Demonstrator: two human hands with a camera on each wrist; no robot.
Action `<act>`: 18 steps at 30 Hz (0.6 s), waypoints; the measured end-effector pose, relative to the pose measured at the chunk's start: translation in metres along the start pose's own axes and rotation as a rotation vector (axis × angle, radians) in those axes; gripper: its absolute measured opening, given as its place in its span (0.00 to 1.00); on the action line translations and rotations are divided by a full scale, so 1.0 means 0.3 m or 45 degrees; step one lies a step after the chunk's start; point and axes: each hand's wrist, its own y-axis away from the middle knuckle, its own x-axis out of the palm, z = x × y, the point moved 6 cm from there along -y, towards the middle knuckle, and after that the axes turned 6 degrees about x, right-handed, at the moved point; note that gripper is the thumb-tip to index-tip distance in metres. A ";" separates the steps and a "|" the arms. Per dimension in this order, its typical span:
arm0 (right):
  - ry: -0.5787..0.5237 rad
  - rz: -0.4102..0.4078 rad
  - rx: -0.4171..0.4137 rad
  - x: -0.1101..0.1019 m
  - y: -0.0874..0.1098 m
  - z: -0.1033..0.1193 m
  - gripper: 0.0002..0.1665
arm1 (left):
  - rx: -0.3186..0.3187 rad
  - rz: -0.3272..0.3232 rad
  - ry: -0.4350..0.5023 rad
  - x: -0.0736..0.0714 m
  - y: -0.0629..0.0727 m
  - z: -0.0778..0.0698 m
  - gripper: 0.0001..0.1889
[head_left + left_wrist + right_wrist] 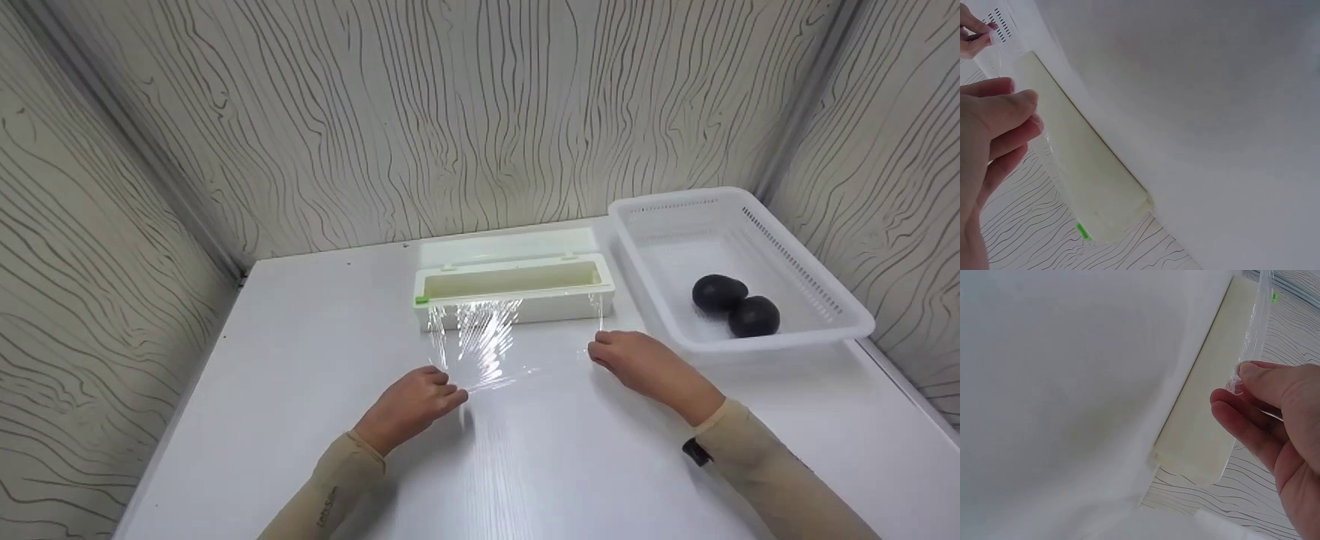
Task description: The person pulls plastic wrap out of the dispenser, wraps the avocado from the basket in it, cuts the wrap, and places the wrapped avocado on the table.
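Note:
A clear sheet of plastic wrap (487,352) stretches from the front edge of a long white wrap dispenser (525,309) toward both hands. Its near left corner is pinched by my left hand (414,405), thumb against fingers. At the near right corner my right hand (645,367) pinches the film; the right wrist view shows the bunched plastic wrap (1235,382) between thumb and forefinger. The dispenser's lid (510,244) lies back toward the wall, and a small green slider (421,300) sits at its left front corner.
To the right stands a white plastic basket (652,277) with slotted sides. Inside it lie two dark round fruits (754,316), one against the other. Behind the white table (300,322) rises a wood-grain patterned wall (450,112).

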 end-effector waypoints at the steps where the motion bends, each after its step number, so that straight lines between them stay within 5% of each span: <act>1: 0.004 -0.003 -0.004 0.002 0.000 0.000 0.14 | 0.001 0.007 -0.005 0.003 0.000 -0.002 0.19; 8: 0.018 -0.022 -0.019 0.009 0.002 0.002 0.12 | -0.023 0.090 0.076 0.012 -0.001 -0.001 0.16; 18: 0.000 0.050 0.032 0.023 0.013 -0.008 0.10 | -0.022 0.061 0.075 0.022 0.014 -0.009 0.09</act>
